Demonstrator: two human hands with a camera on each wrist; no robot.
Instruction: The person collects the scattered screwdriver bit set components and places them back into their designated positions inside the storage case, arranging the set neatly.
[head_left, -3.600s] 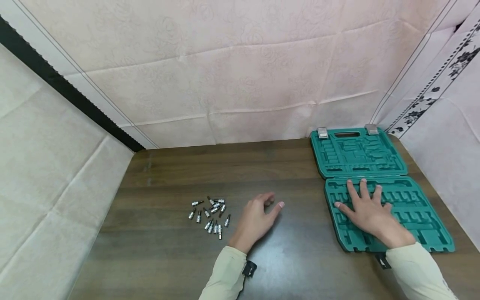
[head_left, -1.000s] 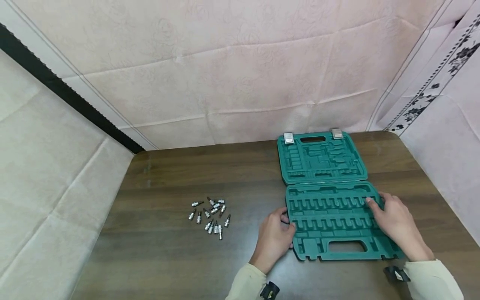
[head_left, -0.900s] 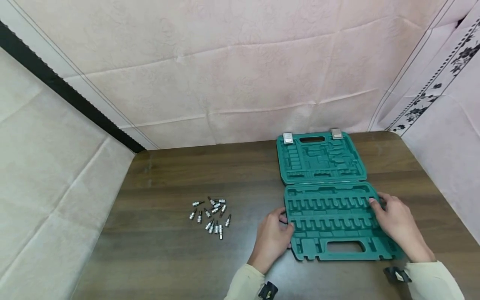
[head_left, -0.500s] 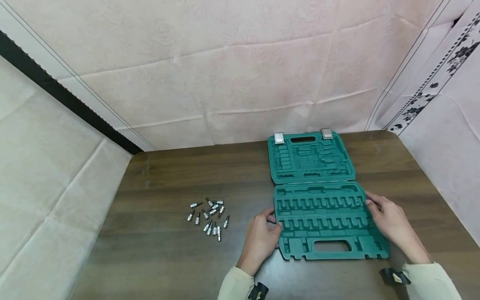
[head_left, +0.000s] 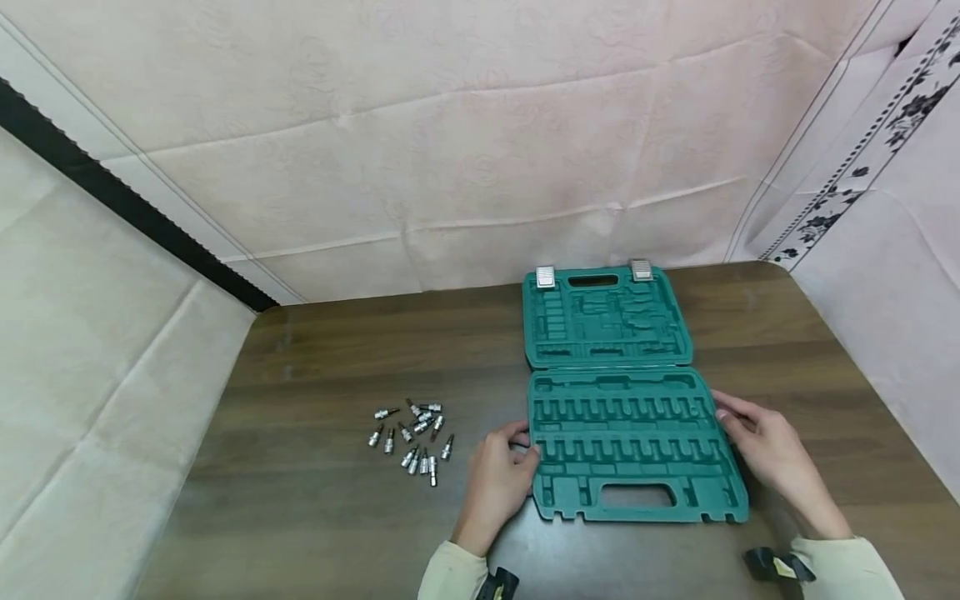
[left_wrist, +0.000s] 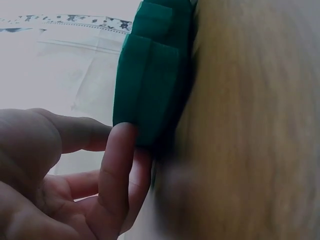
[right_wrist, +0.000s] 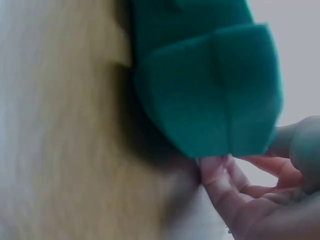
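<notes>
In the head view an unfolded green plastic tool case (head_left: 626, 433) lies on the table, its moulded slots bare. My left hand (head_left: 497, 479) grips its left edge, thumb at the upper rim and fingers bent against the side. At the opposite edge, my right hand (head_left: 772, 446) holds the case between thumb and fingers. Both wrist views show fingertips against the green side wall (left_wrist: 145, 85), close to the tabletop; the right wrist view is blurred. A loose cluster of small silver bit sockets (head_left: 423, 425) lies left of my left hand, touched by neither hand.
The brown wooden table (head_left: 315, 517) meets a pale cloth-covered wall (head_left: 450, 167) at the back. Cloth panels also flank it left and right. The case lid (head_left: 607, 321), with two metal latches, lies opened out near the back wall.
The case has slid left across the table, now with both hands at its sides. Earlier the right hand lay spread on it at far right, and the left hand hovered apart from it.
</notes>
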